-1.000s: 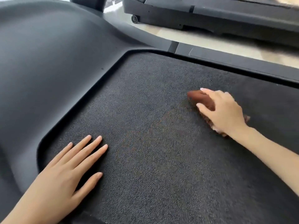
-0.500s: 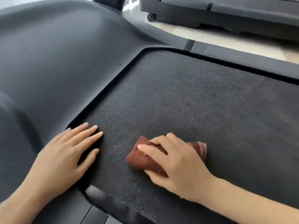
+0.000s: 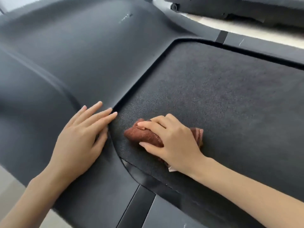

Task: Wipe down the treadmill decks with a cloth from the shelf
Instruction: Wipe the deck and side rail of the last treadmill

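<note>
My right hand (image 3: 171,140) curls over the bunched brown cloth (image 3: 144,136), gripping it against the near corner of the treadmill belt (image 3: 213,96), while my left hand (image 3: 82,139) lies flat, fingers straight, on the smooth black cover (image 3: 65,55) just left of the cloth, apart from it.

Bunched brown cloth (image 3: 144,136) on textured deck (image 3: 222,99)

Faint marking (image 3: 125,17) on treadmill motor cover (image 3: 74,55): too blurred to read; no legible text.

Black treadmill belt (image 3: 213,96); bunched brown cloth (image 3: 144,137) on it, near corner.
</note>
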Available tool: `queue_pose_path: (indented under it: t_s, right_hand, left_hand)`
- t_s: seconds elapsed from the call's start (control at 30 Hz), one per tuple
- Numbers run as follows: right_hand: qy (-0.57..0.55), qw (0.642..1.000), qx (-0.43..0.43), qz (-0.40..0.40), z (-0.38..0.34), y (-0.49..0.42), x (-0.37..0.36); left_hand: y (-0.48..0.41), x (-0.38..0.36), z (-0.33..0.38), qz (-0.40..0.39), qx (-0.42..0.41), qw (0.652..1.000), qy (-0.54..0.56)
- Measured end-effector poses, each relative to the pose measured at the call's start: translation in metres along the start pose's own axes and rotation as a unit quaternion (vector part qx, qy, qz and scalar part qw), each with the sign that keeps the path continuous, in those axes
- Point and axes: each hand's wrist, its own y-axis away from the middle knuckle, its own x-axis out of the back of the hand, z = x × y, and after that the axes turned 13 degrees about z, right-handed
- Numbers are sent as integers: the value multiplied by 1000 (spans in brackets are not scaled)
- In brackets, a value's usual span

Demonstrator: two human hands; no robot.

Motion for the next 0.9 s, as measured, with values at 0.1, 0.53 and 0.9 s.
queue_pose_path:
  t_s: [0.1, 0.53, 0.9]
  right_hand:
    - [-12, 999, -33, 12, -34, 12, -11]
    - [113, 991, -64, 34, -113, 110, 38]
    - [293, 888, -336, 110, -99, 206, 128]
  left_hand:
    - [1, 2, -4, 31, 22, 997, 73]
    - [14, -3, 17, -127, -105, 986, 33]
    - [76, -11, 150, -192, -243, 937, 160]
